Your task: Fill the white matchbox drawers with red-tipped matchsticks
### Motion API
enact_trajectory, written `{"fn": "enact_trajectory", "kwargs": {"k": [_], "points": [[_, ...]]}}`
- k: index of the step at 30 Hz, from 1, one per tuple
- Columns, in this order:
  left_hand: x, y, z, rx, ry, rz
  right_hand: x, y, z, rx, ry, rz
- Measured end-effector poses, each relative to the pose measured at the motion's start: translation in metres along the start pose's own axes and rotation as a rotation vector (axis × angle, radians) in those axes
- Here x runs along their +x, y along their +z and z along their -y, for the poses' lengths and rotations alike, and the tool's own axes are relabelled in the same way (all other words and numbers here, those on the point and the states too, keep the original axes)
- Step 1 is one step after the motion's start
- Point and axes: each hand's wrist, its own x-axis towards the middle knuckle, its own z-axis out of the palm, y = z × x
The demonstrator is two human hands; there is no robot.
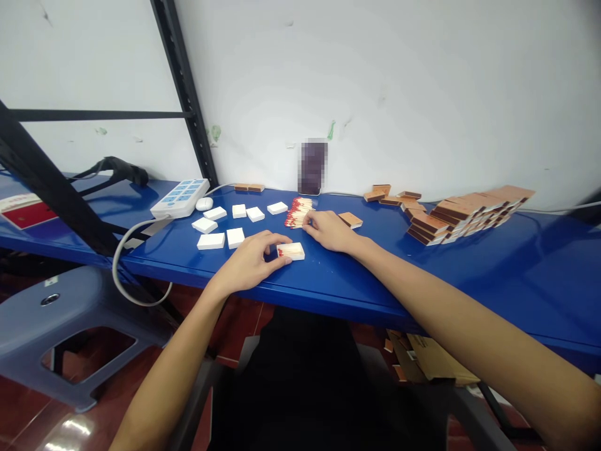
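Note:
My left hand is closed on a small white matchbox tray, thumb on the near side and fingers on the far side. Inside the tray lie several red-headed matches. My right hand has its fingertips together at the right edge of a loose pile of matches; what they pinch is hidden. Just behind that hand lies an orange-brown matchbox. Several other white trays are spread out on the blue table, left of the pile.
Stacked matchboxes stand on the right, with looser matchboxes behind. A phone, blurred out, leans against the wall. A power strip, its cable and a white mouse-like object lie left, near the black shelf post.

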Motion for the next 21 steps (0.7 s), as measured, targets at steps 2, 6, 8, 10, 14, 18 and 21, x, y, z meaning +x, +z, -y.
{"fn": "enact_trajectory", "kwargs": {"k": [2, 6, 8, 10, 14, 18, 21], "points": [[-0.0001, -0.0002, -0.0002, 0.0, -0.005, 0.001, -0.0001, -0.0004, 0.0003, 0.007, 0.0, 0.004], [-0.0001, -0.0003, 0.0001, -0.002, -0.007, -0.002, -0.0001, -0.0014, 0.0008, 0.013, -0.01, 0.015], [-0.0001, -0.0003, 0.0005, -0.003, -0.004, -0.003, -0.0002, -0.002, 0.0012, 0.021, -0.007, 0.014], [0.0, -0.0003, 0.0007, 0.0, -0.002, -0.004, -0.0005, -0.0027, 0.0017, 0.024, -0.004, 0.025], [0.0001, -0.0005, 0.0006, 0.0, -0.004, -0.005, -0.0011, -0.0046, 0.0029, 0.02, -0.015, 0.054], [0.0004, -0.0006, 0.0007, 0.001, -0.008, -0.007, -0.0006, -0.0057, 0.0036, 0.018, -0.007, 0.064], [0.0005, -0.0004, 0.0013, -0.005, -0.003, -0.003, -0.0003, -0.0062, 0.0035, 0.008, 0.013, 0.102]]}}
